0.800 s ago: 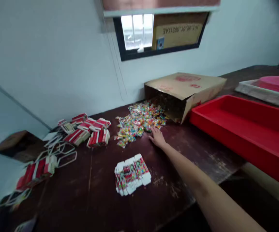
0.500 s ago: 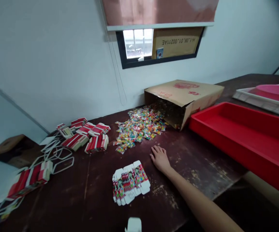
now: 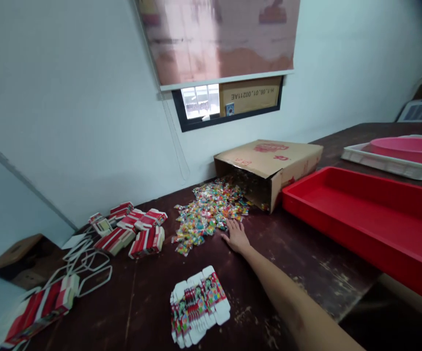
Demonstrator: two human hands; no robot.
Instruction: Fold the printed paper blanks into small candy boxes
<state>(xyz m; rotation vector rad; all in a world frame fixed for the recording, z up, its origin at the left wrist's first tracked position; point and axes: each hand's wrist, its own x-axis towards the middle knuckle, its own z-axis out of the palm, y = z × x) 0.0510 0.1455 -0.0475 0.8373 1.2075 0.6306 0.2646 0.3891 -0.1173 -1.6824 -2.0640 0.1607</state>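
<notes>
My right hand (image 3: 237,236) reaches across the dark table with its fingers stretched out, palm down, at the near right edge of a pile of small wrapped candies (image 3: 207,209). Nothing is visibly held in it. The candies spill from the mouth of a cardboard carton (image 3: 269,158) lying on its side. Closer to me, a fanned stack of flat printed candy boxes (image 3: 199,307) in red and white rests on the table. My left hand is outside the picture.
Bundles of red-and-white flat boxes (image 3: 147,241) lie at the left, near white strap loops (image 3: 86,263) and a brown box (image 3: 28,261). A large red tray (image 3: 364,214) stands at the right. Behind it are a white tray (image 3: 379,168) and a pink basin (image 3: 408,148).
My right hand has moved forward to the edge of the candy pile. The view has tilted up, and the white flap at the bottom edge has left the picture.
</notes>
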